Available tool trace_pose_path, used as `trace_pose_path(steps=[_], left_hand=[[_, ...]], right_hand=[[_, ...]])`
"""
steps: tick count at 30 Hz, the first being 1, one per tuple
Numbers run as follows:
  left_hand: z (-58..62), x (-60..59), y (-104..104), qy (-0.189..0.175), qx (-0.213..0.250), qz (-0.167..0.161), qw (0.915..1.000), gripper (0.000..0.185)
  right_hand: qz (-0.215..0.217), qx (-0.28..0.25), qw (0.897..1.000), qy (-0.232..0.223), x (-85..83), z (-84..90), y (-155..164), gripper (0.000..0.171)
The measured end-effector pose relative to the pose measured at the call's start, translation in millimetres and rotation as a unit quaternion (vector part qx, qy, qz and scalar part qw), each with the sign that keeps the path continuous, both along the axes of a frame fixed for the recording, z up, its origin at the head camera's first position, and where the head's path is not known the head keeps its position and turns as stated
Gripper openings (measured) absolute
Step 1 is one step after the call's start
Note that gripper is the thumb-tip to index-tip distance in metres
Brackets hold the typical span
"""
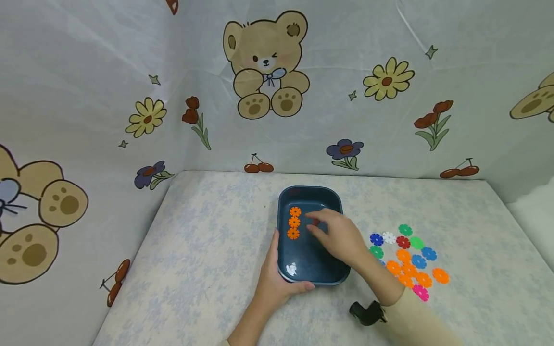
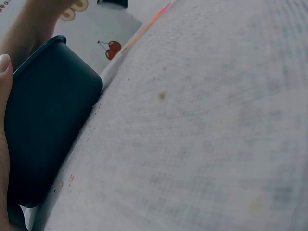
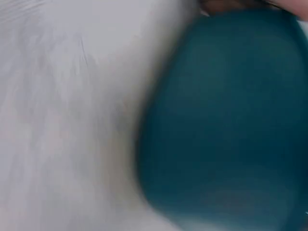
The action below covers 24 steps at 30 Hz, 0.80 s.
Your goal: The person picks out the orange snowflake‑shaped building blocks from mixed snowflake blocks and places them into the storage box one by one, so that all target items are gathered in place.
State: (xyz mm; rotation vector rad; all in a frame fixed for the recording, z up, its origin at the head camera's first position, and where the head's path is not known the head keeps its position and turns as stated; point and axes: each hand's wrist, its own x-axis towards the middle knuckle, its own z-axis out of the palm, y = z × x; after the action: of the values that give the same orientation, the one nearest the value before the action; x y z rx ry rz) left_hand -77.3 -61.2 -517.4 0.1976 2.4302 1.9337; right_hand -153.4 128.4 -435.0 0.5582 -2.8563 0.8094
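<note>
- Your left hand (image 1: 277, 281) grips the near-left corner of the dark blue tray (image 1: 331, 278), fingers along the outer wall and thumb curled over the near rim; the left wrist view shows the same wall (image 2: 45, 130) pressed against your palm.
- Your right hand (image 1: 339, 238) reaches over the tray with curled fingers that seem to pinch a small reddish disc (image 1: 315, 222) just above the tray floor; the piece is mostly hidden, so treat that grip as likely rather than certain.
- Done so far, judging by what lies in the tray: three orange discs (image 1: 294, 222) sit in a straight line along its left side, touching one another.
- Left to do, as it looks: a loose pile of discs (image 1: 409, 259) waits on the table to the right of the tray, mixed orange, blue, green, red, white and pink, so most of the pieces are outside.
- The right wrist view is a blur of teal tray (image 3: 226, 125) and pale cloth and adds little.
- The table (image 1: 207, 250) wears a pale blue-and-white flowered cover.
- Around it hangs a curtain (image 1: 108, 62) printed with a teddy bear (image 1: 266, 65), flowers and cherries, closing in the back and both sides.
- A small black device (image 1: 367, 313) sits at your right wrist.
</note>
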Motion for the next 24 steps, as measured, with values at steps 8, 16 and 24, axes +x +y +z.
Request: trace_pose_path(steps=[8, 16, 24], left_hand=[[-0.4, 0.8, 1, -0.005, -0.007, 0.008, 0.9999, 0.137], [-1.0, 0.3, 2, 0.0, -0.003, 0.008, 1.0, 0.139], [-1.5, 0.1, 3, -0.01, -0.002, 0.012, 0.9999, 0.137]], right_hand=[[-0.056, 0.025, 0.996, -0.062, 18.0, 16.4, 92, 0.034], [-0.064, 0.077, 0.973, -0.209, 39.7, -9.7, 167, 0.039], [-0.078, 0.089, 0.968, -0.222, 52.5, -29.2, 183, 0.039]])
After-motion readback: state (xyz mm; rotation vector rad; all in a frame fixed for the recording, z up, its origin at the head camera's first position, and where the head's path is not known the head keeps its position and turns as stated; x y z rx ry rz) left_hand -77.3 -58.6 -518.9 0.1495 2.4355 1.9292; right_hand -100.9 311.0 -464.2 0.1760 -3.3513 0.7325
